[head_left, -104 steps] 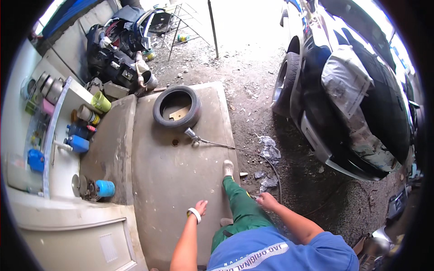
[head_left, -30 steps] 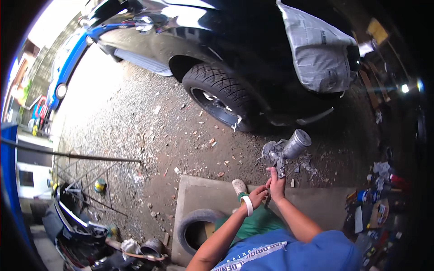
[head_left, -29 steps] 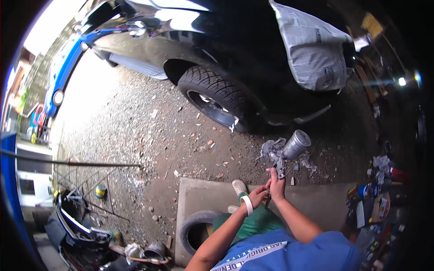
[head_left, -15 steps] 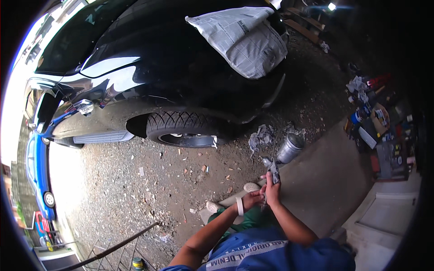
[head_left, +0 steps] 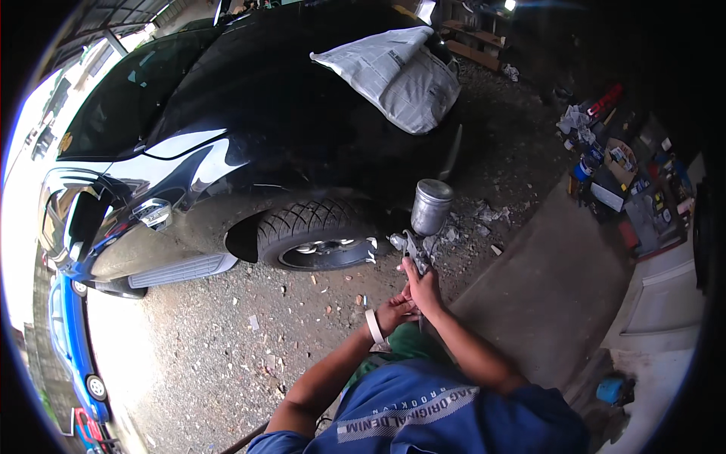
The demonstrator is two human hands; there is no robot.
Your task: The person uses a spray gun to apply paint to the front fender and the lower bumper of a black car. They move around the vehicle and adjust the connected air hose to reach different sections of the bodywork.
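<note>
A spray gun (head_left: 411, 244) with a silver metal cup (head_left: 432, 208) on top is held upright before my body. My right hand (head_left: 423, 291) wraps round its handle, fingers near the trigger. Below that, my left hand (head_left: 393, 314), with a pale band at the wrist, is closed at the handle's lower end; the exact part between its fingertips is hidden. Just beyond the gun stands a black car (head_left: 302, 144), its front wheel (head_left: 318, 238) close to the ground in front of me. Newspaper (head_left: 401, 79) covers part of the car's front.
Gravel ground (head_left: 219, 340) with small debris lies at left, a smooth concrete strip (head_left: 544, 280) at right. Crumpled paper (head_left: 484, 216) lies near the car. Tools and cans (head_left: 620, 181) are piled at far right beside a white panel (head_left: 665, 303). A blue car (head_left: 68, 333) stands at far left.
The view has tilted up and shifted. The spray gun and both my hands have moved up and left in the picture, nearer the car's front; the grip looks the same.
</note>
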